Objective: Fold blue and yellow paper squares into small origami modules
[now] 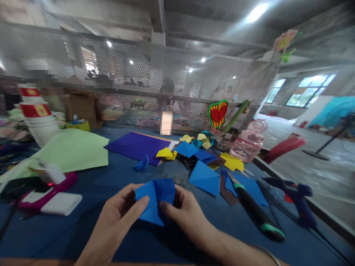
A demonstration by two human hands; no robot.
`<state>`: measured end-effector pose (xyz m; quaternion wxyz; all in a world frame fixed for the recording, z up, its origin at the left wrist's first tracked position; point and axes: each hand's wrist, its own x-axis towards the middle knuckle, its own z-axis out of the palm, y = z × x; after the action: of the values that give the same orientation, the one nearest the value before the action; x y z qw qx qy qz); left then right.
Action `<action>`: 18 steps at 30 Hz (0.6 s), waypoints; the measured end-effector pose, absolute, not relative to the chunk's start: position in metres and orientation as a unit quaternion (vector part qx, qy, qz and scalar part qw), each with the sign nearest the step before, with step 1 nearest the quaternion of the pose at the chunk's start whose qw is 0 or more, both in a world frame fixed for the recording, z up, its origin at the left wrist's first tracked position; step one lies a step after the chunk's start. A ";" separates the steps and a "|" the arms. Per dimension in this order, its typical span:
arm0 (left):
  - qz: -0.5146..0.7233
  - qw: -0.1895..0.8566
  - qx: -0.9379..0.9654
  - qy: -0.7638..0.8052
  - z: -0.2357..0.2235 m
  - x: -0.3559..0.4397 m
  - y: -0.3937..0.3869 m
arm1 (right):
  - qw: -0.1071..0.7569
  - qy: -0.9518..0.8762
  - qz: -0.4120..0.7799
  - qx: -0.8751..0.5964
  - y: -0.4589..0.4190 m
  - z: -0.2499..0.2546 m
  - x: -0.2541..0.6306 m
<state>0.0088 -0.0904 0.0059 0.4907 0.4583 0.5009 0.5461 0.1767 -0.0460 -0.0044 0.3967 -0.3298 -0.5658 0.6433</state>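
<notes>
A creased piece of blue origami paper (pixel 152 210) is held between my two hands, above the near edge of the dark blue table. On its left side my left hand (pixel 118 212) pinches it, thumb on the front face and fingers behind. My right hand (pixel 187 208) grips the opposite side the same way, its thumb near the middle crease. The paper stands partly folded, with raised flaps at the top and a point facing down. Just beyond lies a small folded blue piece (pixel 142 163), with folded yellow paper (pixel 166 153) to its right.
Right of my hands lie blue paper squares (pixel 205 178), a black-and-green utility knife (pixel 256 210) and a glue gun (pixel 298 197). A pink bottle (pixel 248 142) stands behind. On the left are a power strip (pixel 50 192), light green paper (pixel 80 149) and stacked paper cups (pixel 39 114). A perforated screen (pixel 133 81) stands behind.
</notes>
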 end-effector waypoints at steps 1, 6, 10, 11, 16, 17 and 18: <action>0.545 0.494 0.452 0.505 0.004 0.007 -0.091 | 0.402 -0.563 0.640 -0.334 -0.046 -0.004 0.177; 0.544 0.507 0.425 0.516 -0.003 0.002 -0.091 | 0.384 -0.569 0.638 -0.349 -0.049 -0.003 0.176; 0.550 0.503 0.443 0.498 -0.004 0.003 -0.091 | 0.351 -0.565 0.654 -0.360 -0.052 -0.002 0.176; 0.553 0.495 0.444 0.501 -0.005 0.003 -0.091 | 0.348 -0.563 0.659 -0.356 -0.052 -0.002 0.176; 0.577 0.431 0.437 0.539 -0.011 0.006 -0.091 | 0.341 -0.549 0.678 -0.351 -0.051 -0.003 0.176; 0.576 0.426 0.438 0.543 -0.012 0.006 -0.091 | 0.340 -0.543 0.681 -0.354 -0.051 -0.003 0.176; 0.574 0.428 0.438 0.544 -0.012 0.006 -0.092 | 0.337 -0.538 0.685 -0.356 -0.051 -0.002 0.176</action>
<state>0.0064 -0.0915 -0.0117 0.4276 0.4383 0.5440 0.5737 0.1761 -0.0506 -0.0025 0.3372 -0.3560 -0.5384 0.6853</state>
